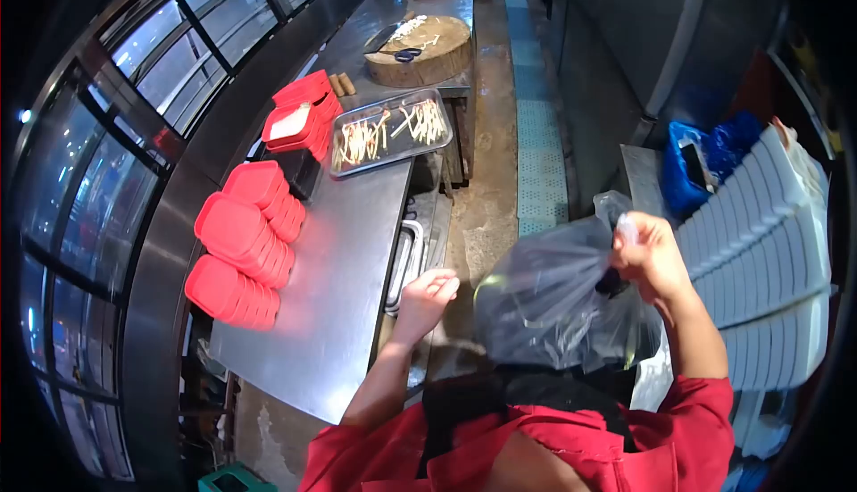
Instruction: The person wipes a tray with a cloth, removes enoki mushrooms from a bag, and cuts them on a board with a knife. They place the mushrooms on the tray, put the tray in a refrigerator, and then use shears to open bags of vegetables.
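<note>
My right hand (656,255) grips the gathered neck of a clear plastic bag (558,296), which hangs in front of my body. Something pale yellow-green shows faintly through the plastic; its kind is hard to make out. To the left of the bag, my left hand (433,296) is apart from it, fingers curled closed over the edge of the steel counter (344,269), with nothing visible in them. Stacks of red plastic containers (241,233) stand on that counter. Beyond them a metal tray (391,130) holds pale strips in two groups.
A round wooden chopping block (420,54) farther back carries scissors (406,54), a cleaver (382,38) and white pieces. On my right are stacked white foam trays (759,224) and a blue plastic bag (687,166). A floor strip with blue mats (540,135) runs ahead.
</note>
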Motion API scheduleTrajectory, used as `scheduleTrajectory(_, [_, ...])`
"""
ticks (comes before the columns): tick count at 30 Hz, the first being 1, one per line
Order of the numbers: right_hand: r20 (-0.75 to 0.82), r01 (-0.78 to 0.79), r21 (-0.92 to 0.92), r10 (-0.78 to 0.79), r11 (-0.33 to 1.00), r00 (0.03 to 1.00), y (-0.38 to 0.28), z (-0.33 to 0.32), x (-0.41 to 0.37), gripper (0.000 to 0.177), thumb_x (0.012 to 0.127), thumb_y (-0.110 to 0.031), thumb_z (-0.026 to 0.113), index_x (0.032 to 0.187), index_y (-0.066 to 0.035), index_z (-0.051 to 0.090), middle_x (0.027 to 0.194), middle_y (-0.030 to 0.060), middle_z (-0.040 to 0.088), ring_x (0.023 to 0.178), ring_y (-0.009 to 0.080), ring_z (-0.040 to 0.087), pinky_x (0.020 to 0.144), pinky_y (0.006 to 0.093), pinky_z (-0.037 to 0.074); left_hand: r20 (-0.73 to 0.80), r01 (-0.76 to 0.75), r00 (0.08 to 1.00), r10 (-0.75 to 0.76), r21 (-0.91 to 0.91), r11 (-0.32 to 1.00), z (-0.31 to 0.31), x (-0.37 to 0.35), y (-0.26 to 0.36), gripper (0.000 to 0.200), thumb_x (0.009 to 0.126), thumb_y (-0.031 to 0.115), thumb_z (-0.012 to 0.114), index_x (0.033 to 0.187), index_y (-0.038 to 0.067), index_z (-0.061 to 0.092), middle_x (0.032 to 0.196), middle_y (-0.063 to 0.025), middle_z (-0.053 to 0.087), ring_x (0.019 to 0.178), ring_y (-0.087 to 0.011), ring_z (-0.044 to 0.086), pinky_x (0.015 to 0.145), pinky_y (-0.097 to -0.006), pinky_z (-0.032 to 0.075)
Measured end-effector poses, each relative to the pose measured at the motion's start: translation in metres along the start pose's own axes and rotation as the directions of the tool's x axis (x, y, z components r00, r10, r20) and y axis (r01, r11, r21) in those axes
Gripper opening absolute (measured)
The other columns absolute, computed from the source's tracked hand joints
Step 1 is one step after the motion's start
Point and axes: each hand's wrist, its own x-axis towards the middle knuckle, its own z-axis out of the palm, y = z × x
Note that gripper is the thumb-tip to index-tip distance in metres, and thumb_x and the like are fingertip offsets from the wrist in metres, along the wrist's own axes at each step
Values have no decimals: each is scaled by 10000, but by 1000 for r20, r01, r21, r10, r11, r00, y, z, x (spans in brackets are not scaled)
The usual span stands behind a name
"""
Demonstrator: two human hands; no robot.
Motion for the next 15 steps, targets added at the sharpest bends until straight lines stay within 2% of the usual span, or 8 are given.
scheduleTrajectory(2, [-5,-6,-11,6,1000,1000,-7,-3,52,104,672,53,536,706,-44,518,575,39,524,460,88,469,406,208,315,70,6,997,-9,31,1000,-1,36,16,212,845,76,592,1033,-20,581,805,-30,618,743,-68,571,693,-194,462])
scheduleTrajectory(3, [0,24,-13,-24,1000,1000,-7,-8,81,108,682,42,531,726,-55,511,573,40,524,467,94,489,396,211,325,69,-36,997,32,62,997,-3,56,7,218,839,72,595,1039,-12,583,816,-24,613,751,-67,567,690,-192,455])
scheduleTrajectory(5, [-32,-6,-58,4,998,999,-22,-17,132,99,698,20,521,749,-62,501,570,41,521,477,105,512,384,217,334,0,-3,1000,3,153,988,-6,88,23,217,833,57,592,1040,-8,583,827,-25,611,758,-73,566,685,-196,453])
scheduleTrajectory(7, [-82,-12,-112,2,994,997,-31,-32,184,68,725,-14,501,764,-70,496,568,33,510,480,105,517,383,219,334,-70,3,998,1,53,999,-12,126,7,183,840,53,576,1007,-21,582,821,-43,617,734,-88,571,682,-202,452])
scheduleTrajectory(9, [-128,-6,-56,-2,998,992,-39,-41,230,71,726,-6,496,758,-70,496,568,33,510,476,98,509,393,213,334,-101,40,994,-53,-125,991,-8,173,8,183,852,70,569,1004,-31,576,804,-53,618,727,-96,577,682,-207,453])
scheduleTrajectory(12, [-152,-53,-9,51,999,987,-38,-59,304,63,731,-13,510,748,-73,503,572,16,484,489,99,508,400,212,333,-35,63,997,-71,-188,980,-1,267,1,187,844,63,590,1004,-33,577,845,-29,589,771,-95,573,717,-208,459])
scheduleTrajectory(13, [-140,-43,8,44,999,989,-37,-65,329,60,741,-24,510,749,-83,505,580,1,471,491,101,509,403,209,333,-23,-39,999,36,-123,992,7,300,8,195,847,76,584,1016,-21,582,802,-33,613,734,-89,573,680,-205,451])
scheduleTrajectory(15, [-244,-51,-24,44,998,969,-50,-55,363,65,753,-31,496,746,-94,506,586,-5,469,490,103,509,408,209,336,20,-144,989,143,30,989,29,361,37,198,831,68,606,1007,-21,588,832,-61,620,769,-98,590,703,-216,466])
